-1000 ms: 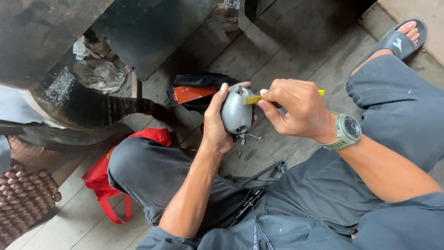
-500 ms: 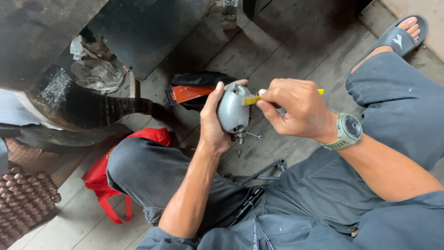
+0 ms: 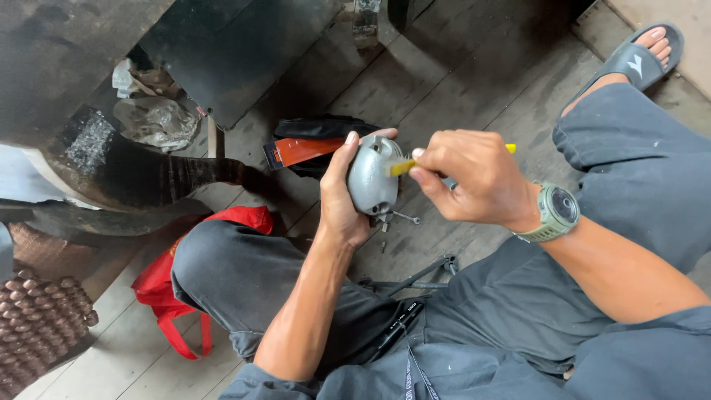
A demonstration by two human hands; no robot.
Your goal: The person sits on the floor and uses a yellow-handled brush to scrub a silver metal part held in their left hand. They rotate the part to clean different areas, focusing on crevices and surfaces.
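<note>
Nearest the camera: grey trousers, knees bent to either side, person seated on a dark plank floor [image 3: 474, 67]. Left hand [image 3: 342, 196] wraps the rounded grey metal housing [image 3: 372, 178], fingers curled around its far side, thumb tip at the top edge; housing held upright above the floor, between the knees. Right hand [image 3: 474, 178] sits just right of the housing, fingers pinched on a thin yellow tool [image 3: 404, 167] whose tip touches the housing's upper right edge (yellow end also shows past the knuckles). Green-grey watch [image 3: 557, 211] on the right wrist. Under the housing, small metal bits [image 3: 400, 217] lie on the floor. Behind it, a black-and-orange pouch [image 3: 307, 148]. Red bag [image 3: 159, 285] beside the left knee. Far right, a foot in a grey sandal [image 3: 641, 52].
</note>
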